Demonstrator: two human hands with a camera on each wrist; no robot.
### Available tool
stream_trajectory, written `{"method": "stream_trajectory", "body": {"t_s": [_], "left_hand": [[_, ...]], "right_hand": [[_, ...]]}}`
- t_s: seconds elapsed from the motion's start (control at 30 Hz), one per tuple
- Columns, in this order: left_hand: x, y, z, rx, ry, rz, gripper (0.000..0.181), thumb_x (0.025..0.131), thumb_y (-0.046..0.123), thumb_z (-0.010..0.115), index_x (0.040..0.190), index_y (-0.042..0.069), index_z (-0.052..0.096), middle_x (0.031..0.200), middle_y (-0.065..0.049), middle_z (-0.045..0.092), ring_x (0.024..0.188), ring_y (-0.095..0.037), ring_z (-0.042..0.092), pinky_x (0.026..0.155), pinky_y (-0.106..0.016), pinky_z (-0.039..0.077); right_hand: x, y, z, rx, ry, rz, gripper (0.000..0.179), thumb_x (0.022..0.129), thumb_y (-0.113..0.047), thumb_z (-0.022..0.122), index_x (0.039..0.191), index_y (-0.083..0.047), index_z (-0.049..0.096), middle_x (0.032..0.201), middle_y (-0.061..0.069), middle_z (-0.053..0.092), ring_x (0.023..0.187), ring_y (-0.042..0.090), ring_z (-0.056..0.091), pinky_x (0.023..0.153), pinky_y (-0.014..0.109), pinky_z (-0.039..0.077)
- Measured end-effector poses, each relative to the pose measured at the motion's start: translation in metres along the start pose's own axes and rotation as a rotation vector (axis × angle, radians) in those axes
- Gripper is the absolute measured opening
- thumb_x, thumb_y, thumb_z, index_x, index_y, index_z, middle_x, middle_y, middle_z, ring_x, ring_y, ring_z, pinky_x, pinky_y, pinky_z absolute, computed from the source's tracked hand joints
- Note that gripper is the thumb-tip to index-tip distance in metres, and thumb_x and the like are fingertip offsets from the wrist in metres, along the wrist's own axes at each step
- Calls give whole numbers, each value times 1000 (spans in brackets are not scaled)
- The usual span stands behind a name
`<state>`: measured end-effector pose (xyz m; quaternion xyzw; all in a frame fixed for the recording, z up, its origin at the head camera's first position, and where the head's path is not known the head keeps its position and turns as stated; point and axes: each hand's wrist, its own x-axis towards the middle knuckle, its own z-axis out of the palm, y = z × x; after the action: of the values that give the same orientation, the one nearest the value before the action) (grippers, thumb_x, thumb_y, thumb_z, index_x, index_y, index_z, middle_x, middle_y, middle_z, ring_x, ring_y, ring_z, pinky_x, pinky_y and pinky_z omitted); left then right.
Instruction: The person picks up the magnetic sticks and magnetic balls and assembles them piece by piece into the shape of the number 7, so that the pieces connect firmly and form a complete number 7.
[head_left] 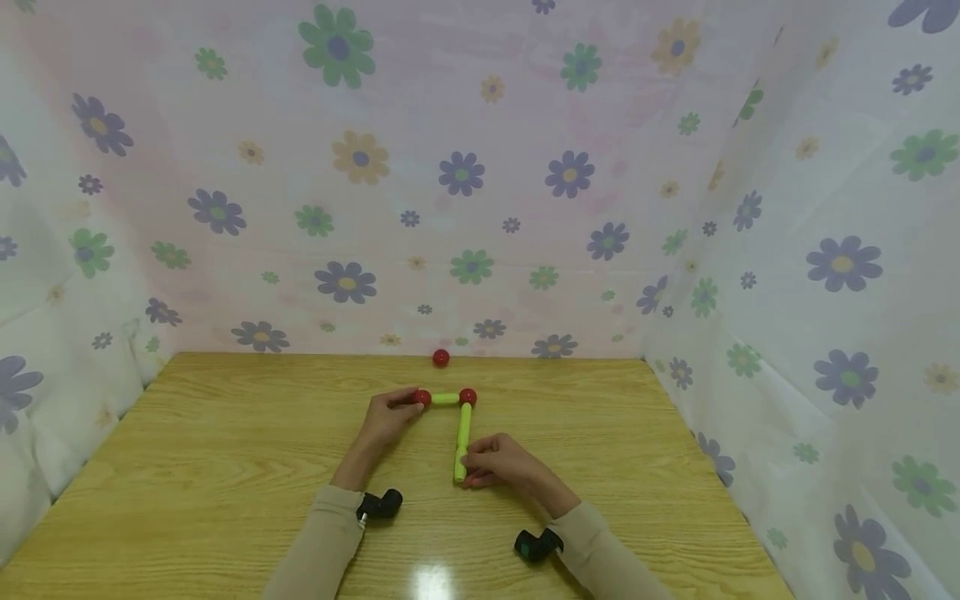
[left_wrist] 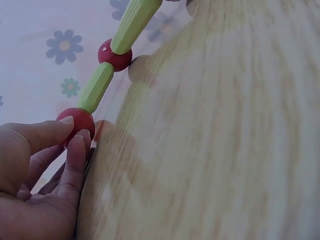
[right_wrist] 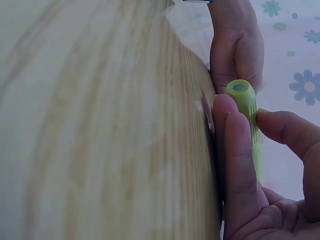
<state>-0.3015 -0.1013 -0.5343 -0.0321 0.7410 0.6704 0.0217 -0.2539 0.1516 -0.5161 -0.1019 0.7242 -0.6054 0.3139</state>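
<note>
My left hand [head_left: 390,419] pinches a red ball [left_wrist: 82,120] between thumb and fingertips. From this ball a short yellow-green rod [head_left: 446,399] runs right to a second red ball [head_left: 468,397]. A longer yellow-green stretch [head_left: 464,423] comes off that ball towards me, seemingly two rods end to end. With thumb and fingers, my right hand [head_left: 508,462] grips the near rod [right_wrist: 246,107] close to its free end, where a grey metal disc shows in the right wrist view. The joined pieces form a corner, low over or on the table.
Another red ball [head_left: 441,357] sits by itself at the table's back edge. The wood-grain table [head_left: 247,467] is bounded by flowered cloth [head_left: 420,208] at the back and both sides. Each sleeve cuff carries a small black device [head_left: 536,546].
</note>
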Motion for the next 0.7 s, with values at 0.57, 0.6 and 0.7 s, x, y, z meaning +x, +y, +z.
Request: {"method": "stream_trajectory", "body": {"t_s": [0.57, 0.6, 0.7], "left_hand": [[6, 9, -2, -73, -43, -68, 47, 101, -1, 63, 145, -9, 52, 144, -32, 55, 126, -38, 60, 92, -28, 58], [6, 10, -2, -79, -45, -67, 46, 101, -1, 62, 146, -9, 52, 143, -33, 55, 123, -36, 62, 91, -28, 59], [7, 11, -3, -98, -47, -74, 47, 101, -2, 62, 146, -9, 51, 143, -32, 55, 112, -26, 66, 87, -25, 59]], "right_hand": [[8, 2, -6, 40, -12, -4, 29, 102, -14, 65, 120, 8, 66, 92, 9, 77, 82, 14, 76, 72, 21, 61], [8, 1, -6, 41, -8, -5, 29, 102, -14, 65, 120, 8, 65, 92, 9, 77, 82, 14, 76, 72, 21, 61], [9, 1, -7, 48, 8, -2, 29, 102, -14, 65, 120, 9, 65, 92, 9, 77, 83, 16, 77, 73, 22, 61]]}}
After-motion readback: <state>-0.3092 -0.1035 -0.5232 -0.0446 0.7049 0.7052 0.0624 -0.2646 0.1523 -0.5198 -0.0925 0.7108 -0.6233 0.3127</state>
